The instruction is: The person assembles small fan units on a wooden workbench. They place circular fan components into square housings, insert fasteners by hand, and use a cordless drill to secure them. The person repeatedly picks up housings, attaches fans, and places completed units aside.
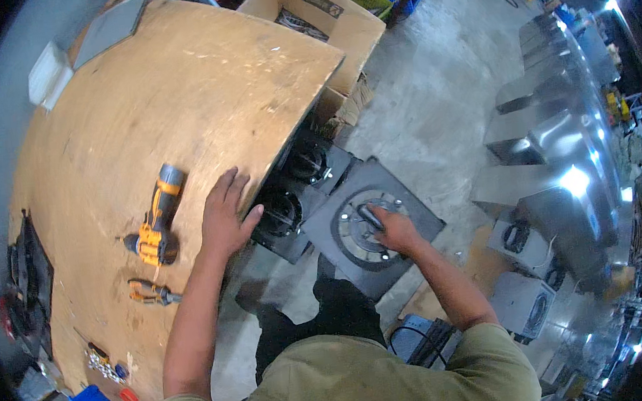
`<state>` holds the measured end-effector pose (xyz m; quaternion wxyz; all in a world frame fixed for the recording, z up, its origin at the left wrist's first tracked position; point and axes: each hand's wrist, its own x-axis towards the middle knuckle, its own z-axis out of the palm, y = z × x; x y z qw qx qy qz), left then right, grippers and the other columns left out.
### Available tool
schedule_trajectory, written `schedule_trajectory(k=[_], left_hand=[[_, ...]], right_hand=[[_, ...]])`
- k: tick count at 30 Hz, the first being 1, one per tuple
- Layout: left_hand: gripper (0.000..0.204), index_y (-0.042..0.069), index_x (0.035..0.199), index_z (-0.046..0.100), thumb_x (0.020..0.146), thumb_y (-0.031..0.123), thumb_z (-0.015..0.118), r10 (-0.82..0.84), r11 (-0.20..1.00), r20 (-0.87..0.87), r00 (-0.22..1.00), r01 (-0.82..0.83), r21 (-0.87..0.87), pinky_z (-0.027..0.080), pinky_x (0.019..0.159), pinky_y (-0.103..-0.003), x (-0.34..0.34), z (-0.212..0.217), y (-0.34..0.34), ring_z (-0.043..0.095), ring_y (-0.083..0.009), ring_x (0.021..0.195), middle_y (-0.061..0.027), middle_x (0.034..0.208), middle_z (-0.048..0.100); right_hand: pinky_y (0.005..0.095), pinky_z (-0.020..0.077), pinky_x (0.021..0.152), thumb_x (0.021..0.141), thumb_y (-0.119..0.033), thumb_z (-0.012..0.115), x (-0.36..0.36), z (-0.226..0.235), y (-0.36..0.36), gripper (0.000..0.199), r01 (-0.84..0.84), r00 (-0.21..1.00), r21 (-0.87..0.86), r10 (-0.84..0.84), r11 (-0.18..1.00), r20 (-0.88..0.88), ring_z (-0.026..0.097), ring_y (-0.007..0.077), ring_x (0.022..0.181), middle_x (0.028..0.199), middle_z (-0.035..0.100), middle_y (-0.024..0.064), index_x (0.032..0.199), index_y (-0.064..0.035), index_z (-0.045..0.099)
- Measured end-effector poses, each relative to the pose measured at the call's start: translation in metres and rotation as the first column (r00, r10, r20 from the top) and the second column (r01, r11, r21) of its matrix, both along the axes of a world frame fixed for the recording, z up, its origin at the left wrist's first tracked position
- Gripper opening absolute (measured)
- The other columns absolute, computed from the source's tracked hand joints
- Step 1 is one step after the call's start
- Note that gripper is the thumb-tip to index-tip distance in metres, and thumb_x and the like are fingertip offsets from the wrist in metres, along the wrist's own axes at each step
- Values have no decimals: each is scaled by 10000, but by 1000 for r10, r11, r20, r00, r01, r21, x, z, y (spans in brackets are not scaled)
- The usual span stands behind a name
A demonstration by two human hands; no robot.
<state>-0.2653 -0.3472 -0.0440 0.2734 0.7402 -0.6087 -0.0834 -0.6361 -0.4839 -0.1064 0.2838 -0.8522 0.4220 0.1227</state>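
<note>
My left hand [223, 214] lies on the right edge of a wooden table [98, 137], its fingers stretched out and the thumb apart, holding nothing. To the right of the table, my right hand [396, 229] is closed on a dark part at the middle of a square grey plate [424, 225]. A round ring with several bright spots sits in the centre of this plate. The plate is off the table, above the floor. Beside it, partly under the table edge, are similar dark units [280, 214] with round black centres.
On the table lie a yellow-and-black cordless drill [155, 224], a smaller yellow-and-black tool [149, 292] and several small metal parts [102, 366]. A cardboard box [356, 38] stands beyond the table. Shiny metal housings [534, 130] line the floor at right, near white boxes [522, 303].
</note>
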Motion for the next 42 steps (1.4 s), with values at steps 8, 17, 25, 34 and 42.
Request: schedule_trajectory(k=[8, 17, 25, 34, 42], left_hand=[[618, 55, 1344, 508, 811, 333, 654, 7, 975, 144, 990, -38, 219, 234, 1166, -513, 3, -33, -44, 357, -403, 1384, -218, 1477, 415], [598, 72, 1319, 527, 796, 329, 659, -10, 976, 144, 989, -21, 215, 258, 1129, -547, 8, -39, -44, 398, -418, 1357, -211, 1471, 431], [595, 77, 1313, 535, 804, 364, 651, -19, 970, 170, 985, -23, 244, 267, 1121, -546, 11, -43, -41, 408, -408, 1352, -215, 1464, 440], [599, 75, 1310, 535, 812, 391, 643, -16, 973, 183, 983, -26, 228, 274, 1112, -548, 11, -45, -40, 419, -406, 1342, -214, 1452, 455], [616, 86, 1307, 540, 780, 376, 672, -11, 972, 177, 984, -31, 232, 266, 1120, -536, 9, -42, -41, 405, -398, 1357, -209, 1451, 456]], right_hand=[[509, 532, 807, 779, -205, 698, 89, -122, -90, 731, -117, 980, 106, 97, 987, 176, 658, 414, 932, 1051, 668, 234, 1446, -184, 399], [486, 543, 826, 779, -187, 704, 138, -161, -149, 738, -219, 966, 123, 197, 968, 167, 660, 387, 965, 1098, 668, 206, 1454, -191, 406], [488, 534, 802, 769, -172, 710, 138, -168, -176, 742, -276, 949, 148, 246, 949, 196, 659, 391, 929, 1049, 678, 202, 1451, -200, 420], [486, 555, 775, 811, -191, 660, 182, -207, -181, 674, -313, 950, 111, 309, 943, 51, 675, 388, 884, 962, 684, 214, 1446, -173, 435], [473, 568, 766, 852, -241, 643, 188, -235, -158, 737, -201, 978, 74, 195, 977, 72, 669, 375, 918, 1059, 655, 214, 1507, -165, 315]])
